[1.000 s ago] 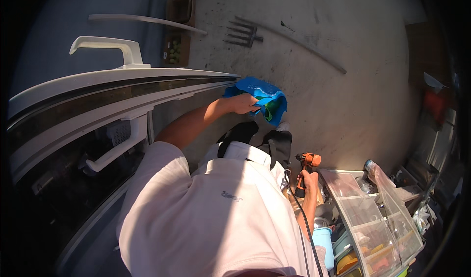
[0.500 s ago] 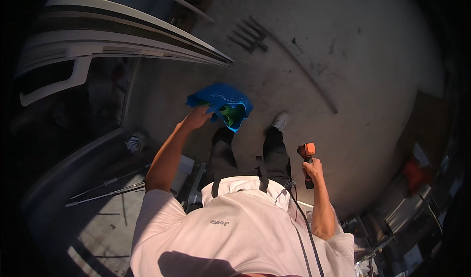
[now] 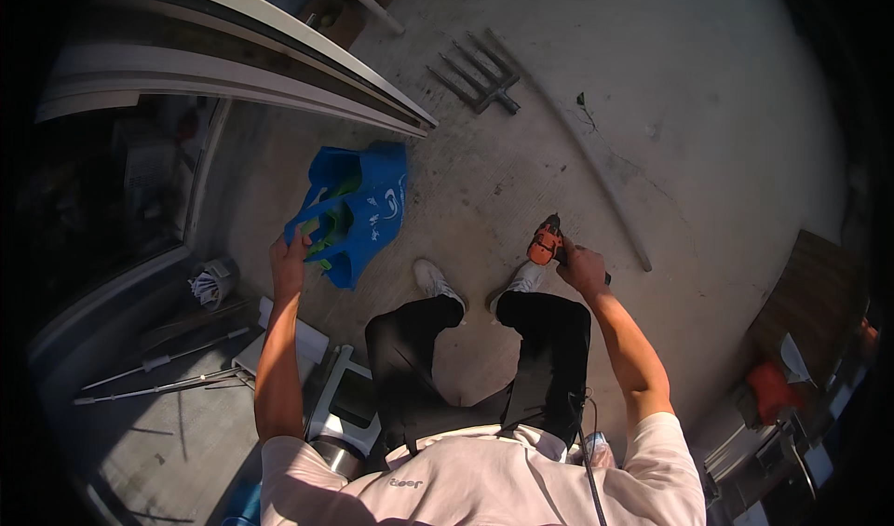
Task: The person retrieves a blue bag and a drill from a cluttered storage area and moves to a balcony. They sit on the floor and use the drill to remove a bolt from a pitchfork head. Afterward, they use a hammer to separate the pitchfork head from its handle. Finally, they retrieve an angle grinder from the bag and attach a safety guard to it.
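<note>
My left hand [image 3: 291,258] is closed round the handle of a blue shopping bag [image 3: 377,209], which hangs beside it with its mouth gaping. Something bright green [image 3: 328,231] shows inside the bag; what it is I cannot make out. In my right hand [image 3: 584,269] is a cordless drill [image 3: 545,243] with an orange and black body, held by its grip, its dark nose pointing away from me. The drill appears above my right shoe, and its lower end sticks out past my hand.
A garden fork [image 3: 484,86] with a long handle [image 3: 596,163] lies on the concrete floor ahead. A white-framed door or window [image 3: 279,37] juts in at upper left. Metal poles [image 3: 168,366] lie at left. A brown board [image 3: 803,293] and a red object [image 3: 773,394] are at right.
The blue bag has swung left with my left hand, its mouth now more visible. My right hand has moved forward and inward, turning the drill leftward. My feet stand closer together in view.
</note>
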Demonstrator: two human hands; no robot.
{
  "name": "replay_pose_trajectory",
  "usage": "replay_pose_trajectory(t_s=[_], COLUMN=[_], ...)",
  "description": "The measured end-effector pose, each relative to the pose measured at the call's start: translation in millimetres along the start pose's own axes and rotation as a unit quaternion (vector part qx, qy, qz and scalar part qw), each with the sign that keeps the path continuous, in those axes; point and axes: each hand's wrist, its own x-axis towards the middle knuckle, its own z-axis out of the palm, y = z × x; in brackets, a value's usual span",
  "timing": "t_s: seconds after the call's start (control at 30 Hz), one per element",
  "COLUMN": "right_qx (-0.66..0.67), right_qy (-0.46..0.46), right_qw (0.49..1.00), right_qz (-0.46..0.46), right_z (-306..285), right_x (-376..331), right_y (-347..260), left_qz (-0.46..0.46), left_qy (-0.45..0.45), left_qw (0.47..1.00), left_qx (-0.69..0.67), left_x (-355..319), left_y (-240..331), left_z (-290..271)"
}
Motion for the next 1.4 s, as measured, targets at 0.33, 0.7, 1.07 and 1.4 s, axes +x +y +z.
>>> replay_pose_trajectory(t_s=[0.33, 0.7, 1.07, 1.4], right_qx=[-0.104, -0.121, 0.016, -0.147], right_qy=[0.078, 0.060, 0.000, 0.060], right_qw=[0.958, 0.919, 0.935, 0.924], right_qz=[-0.254, -0.371, -0.355, -0.348], right_z=[115.9, 191.4, 185.0, 201.9], right_x=[254.2, 335.5, 358.2, 350.3], right_y=[-28.7, 18.2, 22.0, 19.5], left_qz=[0.070, 0.168, 0.146, 0.179], left_qy=[0.155, 0.146, 0.150, 0.210], left_qw=[0.978, 0.975, 0.916, 0.952], left_qx=[-0.119, -0.006, 0.341, 0.131], left_x=[51.5, 81.2, 42.5, 41.9], left_y=[-69.1, -63.2, -50.6, -57.4], left_z=[31.0, 85.8, 113.6, 130.4])
